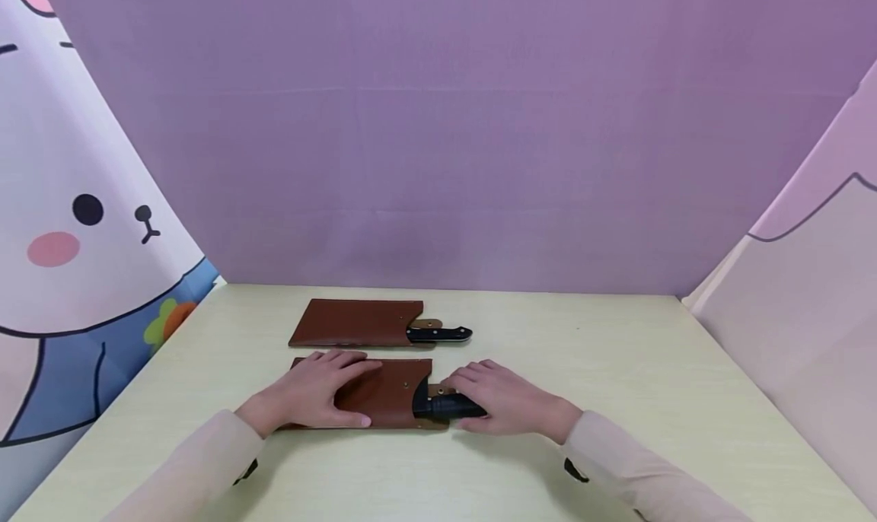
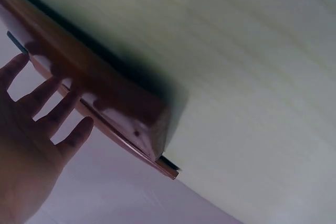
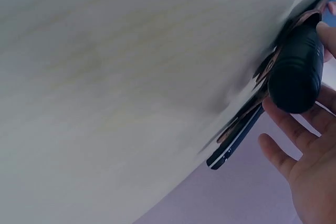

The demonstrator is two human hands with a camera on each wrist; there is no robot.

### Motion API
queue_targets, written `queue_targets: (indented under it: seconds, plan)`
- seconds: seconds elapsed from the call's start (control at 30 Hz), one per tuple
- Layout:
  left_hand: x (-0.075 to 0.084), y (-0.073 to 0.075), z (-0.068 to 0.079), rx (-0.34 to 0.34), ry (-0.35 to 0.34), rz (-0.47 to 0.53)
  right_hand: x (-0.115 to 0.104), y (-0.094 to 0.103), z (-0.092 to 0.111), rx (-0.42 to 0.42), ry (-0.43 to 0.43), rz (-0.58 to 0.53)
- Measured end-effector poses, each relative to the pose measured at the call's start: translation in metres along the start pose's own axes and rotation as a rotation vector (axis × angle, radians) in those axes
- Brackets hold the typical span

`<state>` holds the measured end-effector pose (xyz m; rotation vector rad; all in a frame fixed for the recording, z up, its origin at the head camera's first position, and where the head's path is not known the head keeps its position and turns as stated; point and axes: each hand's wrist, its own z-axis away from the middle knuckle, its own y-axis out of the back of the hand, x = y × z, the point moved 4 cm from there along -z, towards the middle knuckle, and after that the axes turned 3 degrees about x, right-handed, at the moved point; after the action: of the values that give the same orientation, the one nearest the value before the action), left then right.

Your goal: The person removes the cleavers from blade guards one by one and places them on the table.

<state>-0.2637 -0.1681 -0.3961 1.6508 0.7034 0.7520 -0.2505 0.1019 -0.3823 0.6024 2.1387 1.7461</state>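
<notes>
A knife with a thick black handle (image 1: 452,407) sits in a wide brown leather sheath (image 1: 393,385) lying flat on the table; its blade is hidden inside. My left hand (image 1: 317,389) rests over the sheath's left part with fingers spread, also visible beside the sheath (image 2: 113,100) in the left wrist view. My right hand (image 1: 510,400) holds the handle's end, thumb on the near side and fingers on the far side. In the right wrist view the handle (image 3: 296,72) lies between the thumb and fingers of my right hand (image 3: 315,166).
Behind lies a second brown sheath (image 1: 359,323) with a slimmer black-handled knife (image 1: 441,334) in it, handle to the right. Both sheaths have a tan flap with a snap. The pale table (image 1: 617,354) ends at a purple backdrop (image 1: 438,164), with printed cloths at both sides.
</notes>
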Motion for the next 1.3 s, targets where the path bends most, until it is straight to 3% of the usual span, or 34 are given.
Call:
queue_targets:
  seconds: [0.77,1.3]
  plan:
    - [0.002,-0.007,-0.001,-0.032,-0.077,0.005,-0.006,-0.012,-0.009,-0.034,0.006,-0.076]
    - [0.001,-0.007,-0.006,-0.043,-0.073,-0.006,-0.005,-0.015,-0.011,-0.097,-0.028,-0.120]
